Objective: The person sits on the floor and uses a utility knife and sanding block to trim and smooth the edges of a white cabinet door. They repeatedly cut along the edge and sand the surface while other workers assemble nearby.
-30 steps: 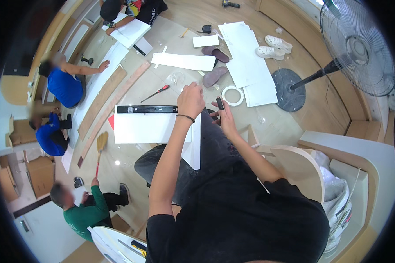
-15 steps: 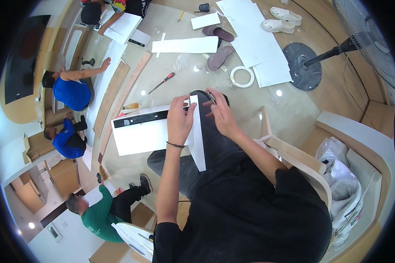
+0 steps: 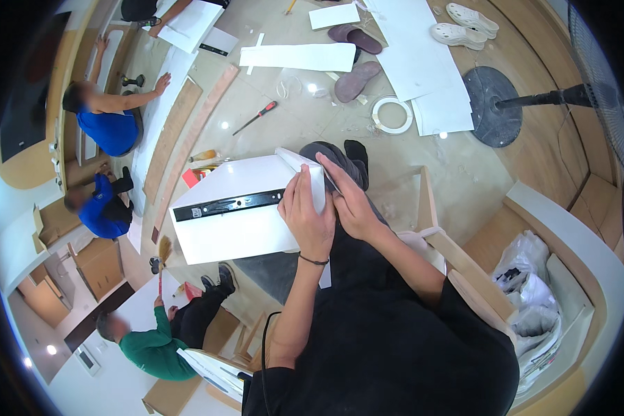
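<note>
A white drawer-like box leans across my lap, a black metal slide rail running along its side. My left hand holds the end panel of this box, its fingers straight and close together. Against the panel's other face lies my right hand, fingers together and the two hands nearly touching. Under the right fingers shows the edge of a thin grey thing, too covered to name. The palm sides of both hands are hidden.
On the floor ahead lie a red-and-black screwdriver, white boards, a tape roll and slippers. A fan base stands at right. Co-workers sit along the left; one in green holds a broom.
The box has tipped so that more of its top and side shows. My left hand has shifted down and right, and my right hand has closed in against the panel. The view has shifted slightly.
</note>
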A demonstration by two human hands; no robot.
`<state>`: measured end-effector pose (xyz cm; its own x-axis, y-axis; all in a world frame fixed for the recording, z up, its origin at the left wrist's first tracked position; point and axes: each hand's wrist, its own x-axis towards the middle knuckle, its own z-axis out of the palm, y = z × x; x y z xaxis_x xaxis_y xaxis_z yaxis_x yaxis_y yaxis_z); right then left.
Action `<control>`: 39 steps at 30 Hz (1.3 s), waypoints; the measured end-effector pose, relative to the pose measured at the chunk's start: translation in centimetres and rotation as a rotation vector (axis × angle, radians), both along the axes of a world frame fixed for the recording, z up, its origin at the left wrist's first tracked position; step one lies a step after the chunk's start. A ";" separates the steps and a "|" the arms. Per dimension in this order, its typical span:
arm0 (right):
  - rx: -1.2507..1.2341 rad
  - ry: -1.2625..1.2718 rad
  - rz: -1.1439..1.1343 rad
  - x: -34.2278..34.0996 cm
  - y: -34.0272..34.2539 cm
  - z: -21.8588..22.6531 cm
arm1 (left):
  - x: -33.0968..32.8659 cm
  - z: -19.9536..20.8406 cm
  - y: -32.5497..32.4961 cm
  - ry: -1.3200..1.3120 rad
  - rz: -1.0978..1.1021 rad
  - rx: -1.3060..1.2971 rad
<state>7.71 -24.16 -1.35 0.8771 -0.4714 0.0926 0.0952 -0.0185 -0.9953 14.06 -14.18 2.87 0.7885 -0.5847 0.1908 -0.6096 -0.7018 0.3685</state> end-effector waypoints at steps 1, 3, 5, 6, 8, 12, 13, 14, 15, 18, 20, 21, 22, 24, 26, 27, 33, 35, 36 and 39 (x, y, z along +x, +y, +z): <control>-0.013 0.012 0.013 0.1 -0.3 0.2 | 0.0 0.1 0.0 0.005 -0.003 -0.002; -0.043 0.026 0.028 0.3 -1.0 0.5 | 0.0 0.2 -0.2 0.010 0.002 -0.014; -0.081 0.033 0.068 0.7 -1.9 0.7 | 0.0 0.4 -0.3 0.008 0.016 -0.029; -0.104 0.034 0.098 1.1 -2.5 0.6 | 0.0 0.4 -0.3 0.003 0.013 -0.025; -0.118 0.069 0.127 1.6 -3.4 0.6 | 0.1 0.6 -0.4 0.000 0.007 -0.017; 0.033 0.154 0.075 1.3 -4.4 1.1 | 0.4 1.2 -0.7 0.039 0.018 0.057; 0.100 0.166 0.059 1.1 -4.4 1.4 | 0.4 1.4 -0.8 0.055 0.030 0.068; 0.056 0.136 0.081 0.8 -4.4 1.6 | 0.4 1.5 -0.9 0.069 0.043 0.079; 0.015 0.105 0.105 0.7 -4.3 1.7 | 0.5 1.5 -1.0 0.061 0.039 0.072; -0.074 0.121 0.158 1.2 -3.9 1.5 | 0.8 1.4 -1.0 0.027 0.030 0.047; -0.125 0.181 0.093 2.2 -3.7 0.9 | 0.9 1.3 -1.0 0.019 0.027 0.037; -0.149 0.217 0.015 2.8 -3.6 0.5 | 0.9 1.2 -1.0 0.019 0.032 0.049; -0.176 0.256 -0.041 3.2 -3.5 0.2 | 0.9 1.2 -1.0 0.018 0.036 0.061; 0.204 0.322 -0.079 3.4 -3.8 -0.1 | 0.9 1.1 -1.0 0.014 0.045 0.052; 0.445 0.338 -0.031 3.0 -4.2 -0.1 | 0.8 1.0 -1.2 0.028 0.058 0.025; 0.496 0.318 0.022 2.8 -4.4 0.0 | 0.8 1.0 -1.2 0.013 0.057 0.021; 0.356 0.207 0.059 2.9 -4.9 1.6 | 0.8 0.8 -1.4 0.018 0.060 -0.048; 0.185 0.156 0.066 3.3 -5.0 2.5 | 0.7 0.8 -1.2 0.029 0.052 -0.083; 0.061 0.117 0.053 3.6 -5.2 3.0 | 0.7 0.8 -1.2 0.031 0.048 -0.069; -0.124 0.128 0.078 3.8 -5.7 4.6 | 0.6 0.9 -1.0 0.058 0.039 -0.049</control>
<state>11.49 -29.82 3.20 0.9190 -0.3931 0.0313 -0.0258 -0.1392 -0.9899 14.67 -15.23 3.77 0.8209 -0.5446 0.1718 -0.5590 -0.7049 0.4366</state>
